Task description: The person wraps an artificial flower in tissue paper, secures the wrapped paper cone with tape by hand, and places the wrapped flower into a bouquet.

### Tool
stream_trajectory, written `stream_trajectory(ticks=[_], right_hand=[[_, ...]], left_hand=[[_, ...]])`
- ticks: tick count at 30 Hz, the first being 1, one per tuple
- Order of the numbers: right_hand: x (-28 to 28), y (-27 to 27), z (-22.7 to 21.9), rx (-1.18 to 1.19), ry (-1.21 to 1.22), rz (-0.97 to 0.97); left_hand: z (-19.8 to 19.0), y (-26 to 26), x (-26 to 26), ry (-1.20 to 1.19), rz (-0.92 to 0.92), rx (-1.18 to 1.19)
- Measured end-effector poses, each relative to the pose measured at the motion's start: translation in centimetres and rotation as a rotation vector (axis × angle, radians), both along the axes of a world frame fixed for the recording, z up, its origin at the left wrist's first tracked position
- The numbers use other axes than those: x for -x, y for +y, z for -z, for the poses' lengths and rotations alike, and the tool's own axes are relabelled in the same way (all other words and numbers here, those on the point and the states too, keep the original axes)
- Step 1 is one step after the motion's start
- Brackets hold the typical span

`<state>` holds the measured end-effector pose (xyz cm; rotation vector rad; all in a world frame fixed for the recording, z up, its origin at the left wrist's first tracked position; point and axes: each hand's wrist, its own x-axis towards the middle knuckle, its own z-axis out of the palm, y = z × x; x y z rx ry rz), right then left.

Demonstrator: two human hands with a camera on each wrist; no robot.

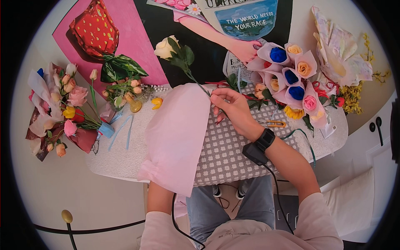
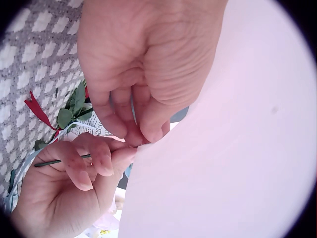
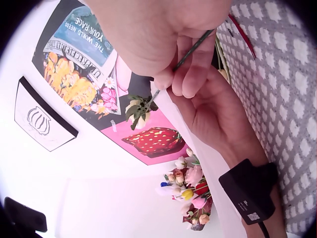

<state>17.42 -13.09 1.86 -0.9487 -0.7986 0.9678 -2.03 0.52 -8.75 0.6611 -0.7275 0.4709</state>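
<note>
My right hand (image 1: 233, 107) pinches the thin green stem of a cream rose (image 1: 167, 48), its bloom pointing up and left. A sheet of pale pink wrapping paper (image 1: 177, 131) hangs over my left forearm and hides the left hand in the head view. In the left wrist view my left hand (image 2: 148, 59) pinches the paper's edge between thumb and fingers. My right fingertips meet it there, and the stem's lower end (image 2: 59, 161) lies across the right hand. The right wrist view shows the left hand (image 3: 213, 116) just behind the right one.
A wrapped bouquet with blue, pink and peach roses (image 1: 296, 78) lies at the right. More flowers (image 1: 77, 98) stand at the left, beside blue ribbon (image 1: 121, 132). A gold clip (image 1: 276, 123) rests on the checked cloth (image 1: 233, 158). Cables run from the wrist cameras.
</note>
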Motion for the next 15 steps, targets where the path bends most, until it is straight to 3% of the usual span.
stream_trajectory(ticks=[15], right_hand=[[0.1,-0.1,0.1,0.004,-0.011,-0.050]], left_hand=[[-0.3,-0.3,-1.3,0.007,0.037,-0.047]])
